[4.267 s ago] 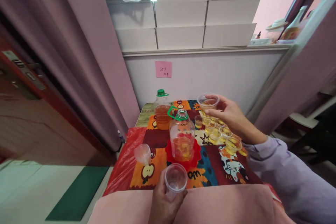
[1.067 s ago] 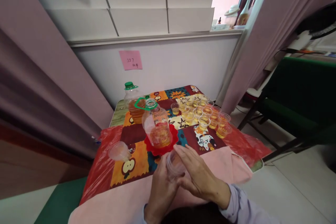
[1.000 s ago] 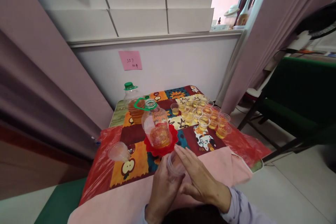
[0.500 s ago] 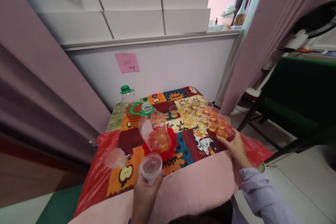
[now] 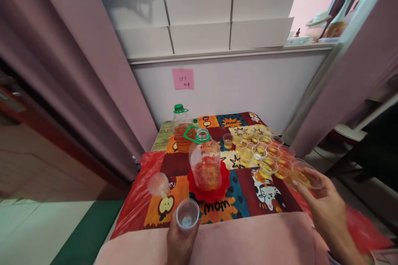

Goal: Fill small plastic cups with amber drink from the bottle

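Observation:
My left hand (image 5: 180, 242) is closed round an empty clear plastic cup (image 5: 187, 214), held upright at the near edge of the table. My right hand (image 5: 325, 207) grips a clear cup of amber liquid (image 5: 305, 174), lifted at the right end of a cluster of several small filled cups (image 5: 259, 152). A clear jug with a green neck ring (image 5: 205, 160), partly filled with amber liquid, stands on a red saucer (image 5: 209, 186) in front of my left hand.
A second bottle with a green cap (image 5: 181, 129) stands behind the jug. A clear funnel (image 5: 159, 184) lies on its side at the left. The small table has a colourful cartoon cloth (image 5: 245, 198), red plastic (image 5: 137, 198) and a pink cloth (image 5: 248, 236) at the near edge.
My right hand left the empty cup, reached to the right-hand cups and now lifts a filled one. My left hand still holds the empty cup. The camera swung left.

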`<action>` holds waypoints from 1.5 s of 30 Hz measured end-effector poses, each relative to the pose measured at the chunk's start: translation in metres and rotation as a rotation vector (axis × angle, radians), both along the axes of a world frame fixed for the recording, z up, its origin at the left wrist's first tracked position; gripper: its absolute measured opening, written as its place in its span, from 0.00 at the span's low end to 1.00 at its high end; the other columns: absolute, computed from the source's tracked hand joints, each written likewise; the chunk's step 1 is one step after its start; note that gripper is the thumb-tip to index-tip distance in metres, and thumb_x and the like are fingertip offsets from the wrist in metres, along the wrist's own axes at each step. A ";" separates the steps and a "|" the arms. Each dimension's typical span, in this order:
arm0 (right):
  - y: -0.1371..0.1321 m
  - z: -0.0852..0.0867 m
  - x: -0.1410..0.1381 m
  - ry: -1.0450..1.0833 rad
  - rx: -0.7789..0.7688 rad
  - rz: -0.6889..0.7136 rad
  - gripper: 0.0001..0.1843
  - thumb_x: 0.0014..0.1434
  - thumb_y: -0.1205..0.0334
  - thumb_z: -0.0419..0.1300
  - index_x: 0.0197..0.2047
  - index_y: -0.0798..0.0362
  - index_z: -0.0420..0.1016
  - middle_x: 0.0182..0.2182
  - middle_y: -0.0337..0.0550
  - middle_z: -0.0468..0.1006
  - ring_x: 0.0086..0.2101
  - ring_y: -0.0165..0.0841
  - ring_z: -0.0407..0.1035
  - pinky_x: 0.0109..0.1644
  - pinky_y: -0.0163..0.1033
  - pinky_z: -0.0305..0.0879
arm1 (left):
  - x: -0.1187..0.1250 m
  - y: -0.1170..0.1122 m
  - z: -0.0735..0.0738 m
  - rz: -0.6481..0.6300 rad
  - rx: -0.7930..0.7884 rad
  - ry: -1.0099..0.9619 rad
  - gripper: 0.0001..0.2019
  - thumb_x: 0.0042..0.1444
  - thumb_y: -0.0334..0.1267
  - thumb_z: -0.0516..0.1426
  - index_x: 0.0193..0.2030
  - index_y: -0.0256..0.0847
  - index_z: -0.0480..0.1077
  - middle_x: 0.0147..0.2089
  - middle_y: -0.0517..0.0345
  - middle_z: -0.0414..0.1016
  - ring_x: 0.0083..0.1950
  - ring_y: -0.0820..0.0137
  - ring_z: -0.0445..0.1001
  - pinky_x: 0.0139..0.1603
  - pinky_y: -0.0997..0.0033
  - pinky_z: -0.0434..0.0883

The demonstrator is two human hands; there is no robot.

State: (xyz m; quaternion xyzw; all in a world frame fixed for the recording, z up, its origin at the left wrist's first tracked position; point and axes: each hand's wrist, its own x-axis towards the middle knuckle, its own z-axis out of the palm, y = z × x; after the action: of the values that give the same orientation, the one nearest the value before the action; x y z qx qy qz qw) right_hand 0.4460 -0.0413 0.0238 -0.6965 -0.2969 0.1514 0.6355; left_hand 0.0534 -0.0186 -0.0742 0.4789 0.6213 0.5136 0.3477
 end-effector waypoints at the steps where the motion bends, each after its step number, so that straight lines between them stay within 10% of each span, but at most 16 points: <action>1: 0.007 0.018 -0.010 0.012 0.063 0.086 0.37 0.46 0.37 0.77 0.55 0.46 0.78 0.57 0.53 0.84 0.58 0.53 0.79 0.60 0.57 0.79 | 0.000 0.000 -0.002 0.010 0.003 -0.005 0.37 0.45 0.60 0.73 0.58 0.41 0.76 0.57 0.39 0.87 0.60 0.44 0.85 0.63 0.42 0.81; 7: 0.072 0.107 -0.063 -0.052 0.207 0.544 0.36 0.55 0.44 0.78 0.63 0.46 0.76 0.58 0.53 0.85 0.56 0.49 0.82 0.55 0.54 0.84 | -0.005 -0.003 -0.004 -0.024 0.010 -0.074 0.35 0.47 0.61 0.73 0.56 0.42 0.78 0.56 0.41 0.87 0.60 0.46 0.85 0.63 0.48 0.82; 12: 0.132 0.143 -0.093 -0.212 0.253 0.795 0.36 0.59 0.48 0.76 0.66 0.49 0.73 0.57 0.55 0.85 0.51 0.46 0.83 0.54 0.53 0.83 | -0.006 -0.003 -0.006 -0.009 -0.006 -0.074 0.36 0.45 0.64 0.73 0.55 0.43 0.79 0.54 0.42 0.88 0.57 0.44 0.86 0.59 0.46 0.83; 26: 0.182 0.164 -0.122 -0.882 0.172 0.724 0.33 0.54 0.63 0.71 0.64 0.50 0.80 0.57 0.50 0.86 0.55 0.46 0.81 0.62 0.53 0.77 | -0.007 -0.003 -0.014 -0.031 -0.017 -0.129 0.36 0.48 0.64 0.72 0.57 0.42 0.79 0.58 0.42 0.87 0.61 0.44 0.84 0.63 0.45 0.82; 37: 0.185 0.169 -0.120 -1.033 0.213 0.715 0.33 0.54 0.67 0.68 0.64 0.49 0.79 0.57 0.50 0.85 0.54 0.46 0.80 0.60 0.53 0.77 | -0.007 -0.002 0.003 -0.023 0.023 -0.104 0.35 0.45 0.67 0.72 0.53 0.45 0.81 0.51 0.43 0.88 0.56 0.44 0.86 0.55 0.47 0.85; 45: 0.185 0.173 -0.119 -1.079 0.238 0.737 0.33 0.55 0.71 0.64 0.65 0.51 0.79 0.59 0.51 0.84 0.57 0.46 0.79 0.63 0.53 0.76 | -0.009 -0.003 -0.017 -0.043 -0.024 -0.137 0.34 0.47 0.60 0.73 0.56 0.43 0.80 0.56 0.42 0.88 0.60 0.42 0.85 0.62 0.43 0.82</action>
State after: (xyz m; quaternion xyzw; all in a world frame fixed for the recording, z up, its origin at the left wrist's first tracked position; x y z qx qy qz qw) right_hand 0.3268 0.1435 0.1964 -0.4527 -0.8068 -0.0450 0.3769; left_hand 0.0444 -0.0215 -0.0911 0.4517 0.5918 0.5300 0.4060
